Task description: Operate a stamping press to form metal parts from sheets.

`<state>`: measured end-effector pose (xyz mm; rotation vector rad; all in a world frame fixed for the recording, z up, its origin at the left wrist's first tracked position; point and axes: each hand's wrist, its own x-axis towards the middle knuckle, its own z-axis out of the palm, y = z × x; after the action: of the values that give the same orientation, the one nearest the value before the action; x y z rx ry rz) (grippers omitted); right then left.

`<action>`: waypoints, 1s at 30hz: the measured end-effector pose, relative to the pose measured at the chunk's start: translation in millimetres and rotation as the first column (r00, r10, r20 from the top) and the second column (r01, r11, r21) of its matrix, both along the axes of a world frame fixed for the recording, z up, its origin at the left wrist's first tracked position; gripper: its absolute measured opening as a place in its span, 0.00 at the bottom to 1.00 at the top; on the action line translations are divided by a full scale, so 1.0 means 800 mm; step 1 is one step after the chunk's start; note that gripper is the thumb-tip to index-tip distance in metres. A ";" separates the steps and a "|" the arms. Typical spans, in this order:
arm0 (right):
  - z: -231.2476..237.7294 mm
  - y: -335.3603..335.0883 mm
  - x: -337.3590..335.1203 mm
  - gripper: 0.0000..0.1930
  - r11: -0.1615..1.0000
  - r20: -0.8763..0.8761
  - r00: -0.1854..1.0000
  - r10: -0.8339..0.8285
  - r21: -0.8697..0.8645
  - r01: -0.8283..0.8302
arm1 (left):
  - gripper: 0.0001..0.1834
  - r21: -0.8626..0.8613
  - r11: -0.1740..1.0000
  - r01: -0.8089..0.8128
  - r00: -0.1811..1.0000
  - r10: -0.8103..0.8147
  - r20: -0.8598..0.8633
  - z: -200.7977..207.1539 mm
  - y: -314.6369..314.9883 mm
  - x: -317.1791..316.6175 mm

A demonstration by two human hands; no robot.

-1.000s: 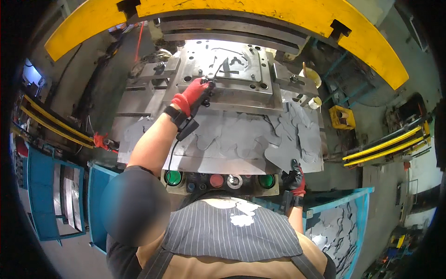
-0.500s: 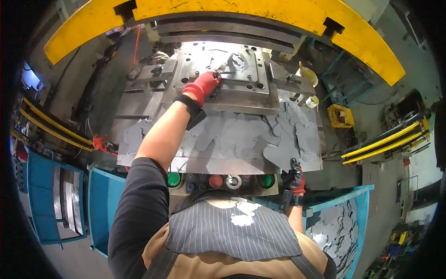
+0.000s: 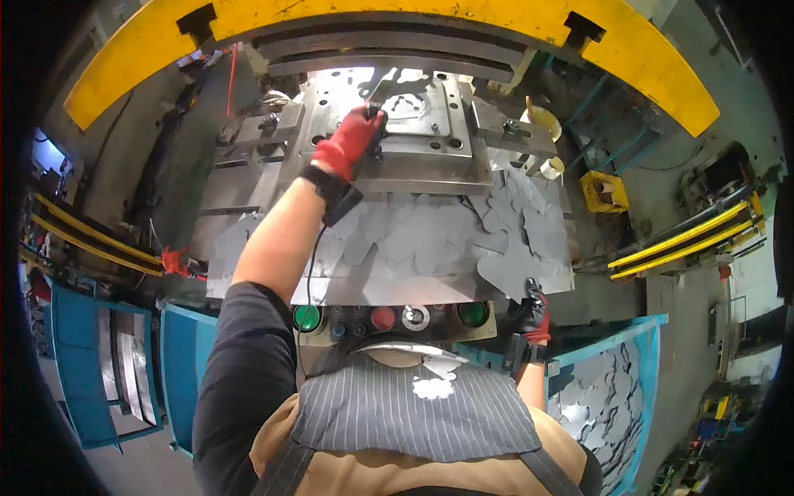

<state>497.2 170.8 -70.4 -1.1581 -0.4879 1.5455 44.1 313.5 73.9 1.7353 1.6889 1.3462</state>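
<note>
My left hand (image 3: 351, 140), in a red glove with dark fingertips, reaches over the metal die (image 3: 459, 149) on the press bed. Its fingers close around a slim tool (image 3: 380, 89) that points away from me; a dark irregular shape shows by the tool's tip, and I cannot tell whether they touch. At the front right edge of the table, my right hand (image 3: 533, 312), in a red and black glove, pinches the rim of a flat grey metal blank (image 3: 506, 271). More grey blanks (image 3: 413, 236) lie overlapping across the table between the die and me.
The yellow press frame (image 3: 397, 10) arches over the far side. Below the table's front edge sits a control panel with green buttons (image 3: 473, 314) and a red one. A blue bin (image 3: 653, 364) of metal pieces stands at the right, blue racks (image 3: 78, 355) at the left.
My left hand has drawn back slightly to the left, and the tool now points more away from me. My right hand and the blank have shifted a little right.
</note>
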 end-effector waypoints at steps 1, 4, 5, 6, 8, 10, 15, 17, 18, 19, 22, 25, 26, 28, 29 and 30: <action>0.016 0.001 -0.007 0.13 1.000 0.003 1.000 0.023 -0.018 -0.023 | 0.15 -0.149 0.987 0.059 0.992 -0.041 0.122 0.026 -0.007 0.005; 0.028 -0.004 -0.020 0.15 0.857 0.765 0.638 -0.084 0.382 -0.346 | 0.15 -0.034 0.999 0.001 1.000 -0.002 -0.023 0.011 -0.019 -0.001; 0.026 -0.008 -0.023 0.15 0.704 0.904 0.295 -0.309 0.426 -0.569 | 0.15 -0.090 0.996 -0.008 1.000 0.007 -0.010 0.007 -0.032 -0.002; 0.012 -0.002 -0.018 0.09 0.730 0.901 0.318 -0.294 0.427 -0.534 | 0.15 -0.132 0.991 -0.020 0.997 0.010 -0.078 0.004 -0.047 -0.007; -0.002 0.003 -0.004 0.08 0.865 0.826 0.564 -0.028 0.302 -0.399 | 0.13 0.009 0.997 0.071 0.997 -0.072 0.039 -0.021 -0.089 -0.017; 0.004 -0.001 -0.013 0.10 0.927 0.664 0.740 0.107 0.203 -0.316 | 0.12 -0.064 0.998 0.025 0.982 -0.012 0.188 -0.031 -0.153 -0.014; 0.017 -0.014 -0.024 0.13 0.829 0.880 0.472 0.061 0.219 -0.515 | 0.08 -0.130 0.944 -0.302 0.847 0.329 0.418 -0.062 -0.339 -0.010; 0.017 -0.017 -0.028 0.14 0.822 0.894 0.445 0.044 0.221 -0.525 | 0.10 -0.400 0.862 -0.313 0.755 0.481 0.445 -0.086 -0.385 -0.031; 0.020 -0.003 -0.042 0.14 0.862 0.691 0.703 0.171 0.240 -0.446 | 0.10 -0.409 0.827 -0.386 0.702 0.551 0.451 -0.100 -0.416 -0.036; 0.016 0.000 -0.045 0.14 0.829 0.727 0.672 0.136 0.288 -0.480 | 0.11 -0.299 0.765 -0.570 0.767 0.626 0.141 -0.090 -0.423 -0.029; 0.017 0.013 -0.064 0.13 0.634 0.902 0.420 -0.099 0.383 -0.672 | 0.14 -0.359 0.672 -0.648 0.733 0.678 -0.052 -0.176 -0.453 -0.093; -0.007 0.024 -0.065 0.15 0.664 0.785 0.607 0.123 0.390 -0.638 | 0.13 -0.520 0.821 -0.234 0.374 0.570 0.731 -0.190 -0.459 -0.125; -0.003 0.026 -0.077 0.16 0.646 0.811 0.575 0.111 0.381 -0.662 | 0.13 -0.338 0.941 0.010 0.152 0.333 0.931 -0.184 -0.466 -0.134; 0.013 0.020 -0.101 0.17 0.415 0.870 0.375 -0.321 0.485 -0.770 | 0.12 -0.096 0.980 0.174 -0.233 0.136 0.963 -0.159 -0.470 -0.136; 0.026 0.015 -0.110 0.16 0.489 0.916 0.292 -0.274 0.394 -0.778 | 0.11 -0.317 0.948 -0.022 -0.165 0.309 0.937 -0.163 -0.474 -0.142; 0.036 0.012 -0.120 0.15 0.552 0.954 0.207 -0.217 0.295 -0.780 | 0.12 -0.147 0.988 0.038 -0.155 0.151 0.976 -0.173 -0.484 -0.149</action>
<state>401.2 180.5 -41.5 -1.1428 -2.2196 0.4439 -74.9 -73.9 -64.2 -0.0035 0.7078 1.7376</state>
